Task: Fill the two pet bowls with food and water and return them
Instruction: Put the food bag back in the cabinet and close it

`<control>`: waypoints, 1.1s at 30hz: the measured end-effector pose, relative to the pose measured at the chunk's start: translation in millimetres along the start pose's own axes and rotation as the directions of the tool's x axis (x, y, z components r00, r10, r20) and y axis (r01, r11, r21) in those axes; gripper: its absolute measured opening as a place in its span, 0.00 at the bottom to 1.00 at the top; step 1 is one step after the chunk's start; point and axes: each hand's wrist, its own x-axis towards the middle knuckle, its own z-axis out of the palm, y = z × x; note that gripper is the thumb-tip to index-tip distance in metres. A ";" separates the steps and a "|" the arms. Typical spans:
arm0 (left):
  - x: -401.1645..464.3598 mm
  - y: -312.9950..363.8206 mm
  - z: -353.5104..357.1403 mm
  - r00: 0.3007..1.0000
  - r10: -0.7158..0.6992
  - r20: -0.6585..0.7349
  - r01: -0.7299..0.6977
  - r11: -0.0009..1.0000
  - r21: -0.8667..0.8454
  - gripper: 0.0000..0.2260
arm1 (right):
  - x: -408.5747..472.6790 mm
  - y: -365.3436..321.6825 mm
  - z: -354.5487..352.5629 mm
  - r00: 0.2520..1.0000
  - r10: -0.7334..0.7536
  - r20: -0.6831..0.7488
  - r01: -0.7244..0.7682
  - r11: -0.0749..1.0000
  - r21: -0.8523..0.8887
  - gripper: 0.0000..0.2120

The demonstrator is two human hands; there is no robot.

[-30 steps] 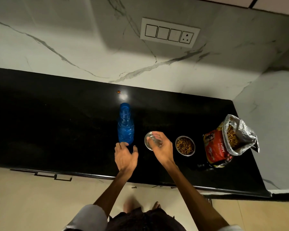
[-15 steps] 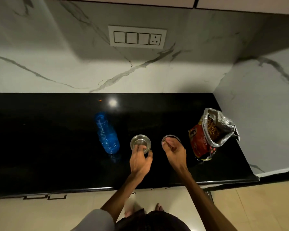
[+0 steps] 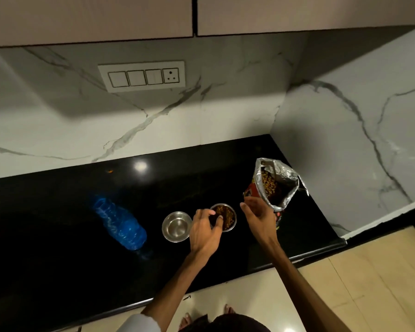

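A person stands at a black counter (image 3: 58,224) set against a marble wall, both hands over two small steel bowls near the front edge toward the right end. The left bowl (image 3: 176,226) is round, shiny and shows a bare metal bottom; whether it holds water cannot be told. The right bowl (image 3: 227,215), just beside it, is heaped with brown kibble. The left hand (image 3: 205,232) reaches over the near-left rim of the kibble bowl, fingers curled with thumb and fingertips at the rim; whether it truly grips the bowl cannot be told. The right hand (image 3: 259,216) hovers between that bowl and a food bag (image 3: 277,185), fingers loosely bent and holding nothing. The bag stands at the counter's right end, its foil top torn open and kibble visible inside, red print on its front. A blue ribbed water bottle (image 3: 120,222) stands left of the bowls, well apart from the bag. A switch plate (image 3: 141,76) sits on the wall above.
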 end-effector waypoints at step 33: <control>73.4 221.5 -68.7 0.901 0.352 -0.252 -0.406 0.890 -0.208 0.20 | 70.1 -189.5 -115.7 0.881 -0.445 -0.160 0.456 0.889 0.043 0.10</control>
